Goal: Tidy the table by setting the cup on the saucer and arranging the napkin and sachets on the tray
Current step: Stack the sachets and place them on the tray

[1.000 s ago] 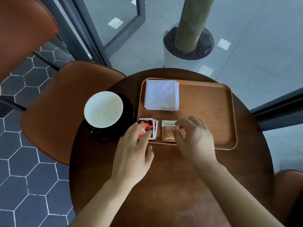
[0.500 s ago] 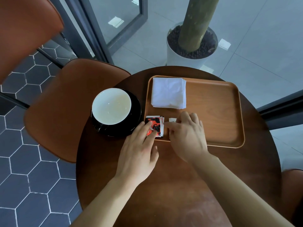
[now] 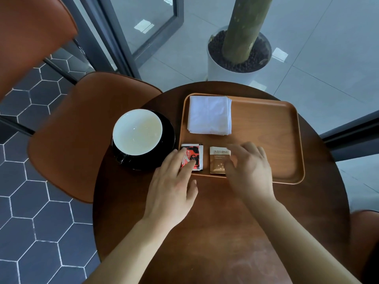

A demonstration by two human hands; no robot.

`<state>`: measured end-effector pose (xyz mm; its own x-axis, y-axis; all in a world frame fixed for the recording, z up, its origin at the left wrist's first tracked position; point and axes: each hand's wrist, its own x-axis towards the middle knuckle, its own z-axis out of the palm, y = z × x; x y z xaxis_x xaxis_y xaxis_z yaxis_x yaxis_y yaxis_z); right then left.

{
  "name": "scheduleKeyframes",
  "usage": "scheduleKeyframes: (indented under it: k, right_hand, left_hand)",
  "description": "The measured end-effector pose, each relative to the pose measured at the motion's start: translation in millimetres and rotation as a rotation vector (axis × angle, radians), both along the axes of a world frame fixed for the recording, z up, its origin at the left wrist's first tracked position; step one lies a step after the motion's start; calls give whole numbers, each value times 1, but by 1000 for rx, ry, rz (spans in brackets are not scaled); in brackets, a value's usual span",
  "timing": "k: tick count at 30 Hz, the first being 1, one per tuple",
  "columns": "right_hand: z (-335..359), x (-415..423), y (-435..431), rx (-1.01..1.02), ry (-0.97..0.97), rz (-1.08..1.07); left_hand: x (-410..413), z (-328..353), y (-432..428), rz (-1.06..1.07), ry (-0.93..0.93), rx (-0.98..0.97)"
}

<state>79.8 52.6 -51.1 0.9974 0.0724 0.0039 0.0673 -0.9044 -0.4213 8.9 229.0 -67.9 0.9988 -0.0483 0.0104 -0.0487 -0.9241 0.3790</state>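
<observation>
Two flat sachets lay at the wooden tray (image 3: 266, 140) rim: red sachet (image 3: 192, 152) under released left grip (image 3: 170, 193), brown sachet (image 3: 217, 160) beside released right grip (image 3: 250, 171).

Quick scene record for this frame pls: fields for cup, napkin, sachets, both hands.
cup: white inside, upright on the black saucer, left of the tray
napkin: white, folded, far-left corner of tray
red sachets: small stack, near-left corner of tray
brown sachet: flat on tray, right of red sachets, apart
left hand: straight fingers resting on red sachets
right hand: blurred, over brown sachet's right edge; grip unclear
support: round wooden table
</observation>
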Motion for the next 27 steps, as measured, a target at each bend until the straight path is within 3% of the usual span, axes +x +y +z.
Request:
scheduleKeyframes:
  k: [7, 27]
  right_hand:
    - [-5, -2, -2, 2, 137, -52]
    - [-1, 0, 17, 31, 225, -5]
  left_hand:
    - [4, 0, -2, -11, 34, 39]
    - [5, 0, 4, -34, 29, 36]
